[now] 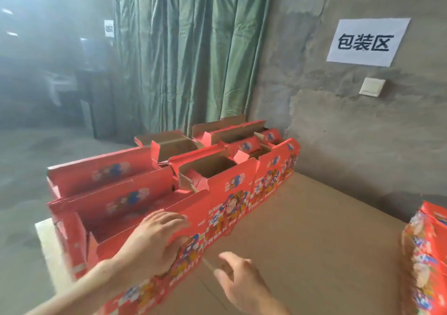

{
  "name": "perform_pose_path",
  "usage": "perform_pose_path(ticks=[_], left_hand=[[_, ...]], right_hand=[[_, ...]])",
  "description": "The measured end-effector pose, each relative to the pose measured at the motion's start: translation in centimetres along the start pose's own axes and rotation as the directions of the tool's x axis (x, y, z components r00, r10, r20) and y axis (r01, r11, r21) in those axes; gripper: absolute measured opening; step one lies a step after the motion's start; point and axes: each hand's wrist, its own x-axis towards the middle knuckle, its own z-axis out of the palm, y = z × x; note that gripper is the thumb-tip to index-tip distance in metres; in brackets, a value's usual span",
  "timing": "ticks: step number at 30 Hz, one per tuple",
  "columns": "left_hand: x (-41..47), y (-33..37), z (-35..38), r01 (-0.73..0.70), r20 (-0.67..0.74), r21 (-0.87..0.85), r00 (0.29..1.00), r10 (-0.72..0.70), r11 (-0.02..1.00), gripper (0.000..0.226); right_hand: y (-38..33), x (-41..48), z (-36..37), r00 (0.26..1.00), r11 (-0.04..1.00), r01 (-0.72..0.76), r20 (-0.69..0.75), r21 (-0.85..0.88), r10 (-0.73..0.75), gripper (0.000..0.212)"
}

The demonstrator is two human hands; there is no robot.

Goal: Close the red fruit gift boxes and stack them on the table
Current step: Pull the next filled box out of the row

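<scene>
Several open red fruit gift boxes stand in rows along the left side of a cardboard-covered table (314, 230). The nearest open box (135, 208) has its printed front flap (217, 218) raised. My left hand (154, 239) rests over that flap's top edge, fingers lying flat along the inner side and thumb on the printed outer side. My right hand (237, 280) hovers just right of the box, above the table, fingers loosely spread and holding nothing. More open boxes (210, 167) stand behind, with brown inner flaps up. A stack of closed red boxes (425, 261) shows at the right edge.
A bare concrete wall with a white paper sign (365, 41) and a light switch (372, 86) stands behind the table. A green curtain (188, 55) hangs at the back left. The table's left edge (46, 242) drops to a grey floor.
</scene>
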Motion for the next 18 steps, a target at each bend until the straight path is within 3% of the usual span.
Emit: perform_pose_path(ticks=[3, 6, 8, 10, 14, 18], left_hand=[[2.8, -7.3, -2.7, 0.231, 0.016, 0.088, 0.972, -0.233, 0.969, 0.040], [5.0, -14.4, -4.4, 0.422, 0.177, 0.296, 0.858, -0.483, 0.857, 0.069], [5.5, -17.7, -4.0, 0.427, 0.360, 0.419, 0.732, -0.578, 0.802, 0.074], [4.9, -19.2, -2.7, 0.376, 0.511, 0.420, 0.655, -0.557, 0.826, 0.055], [3.9, -20.1, -0.4, 0.346, 0.480, 0.359, 0.728, -0.489, 0.867, 0.037], [4.4, -21.5, -1.1, 0.269, 0.477, 0.443, 0.737, -0.479, 0.855, 0.051]], right_hand=[[-3.8, 3.8, 1.6, 0.997, 0.995, 0.062, -0.054, 0.081, -0.058, 0.043], [-7.2, 6.3, 2.3, 0.988, 0.985, 0.141, -0.079, 0.099, -0.134, 0.053], [-9.2, 7.6, 2.4, 0.991, 0.988, 0.133, -0.007, 0.078, -0.133, 0.053], [-10.7, 8.9, 2.2, 0.994, 0.998, 0.058, 0.086, 0.029, -0.061, 0.039], [-12.9, 11.3, 1.4, 0.987, 0.995, -0.094, 0.124, -0.045, 0.099, 0.032], [-14.0, 12.9, 1.4, 0.953, 0.979, -0.203, 0.233, 0.009, 0.195, 0.016]])
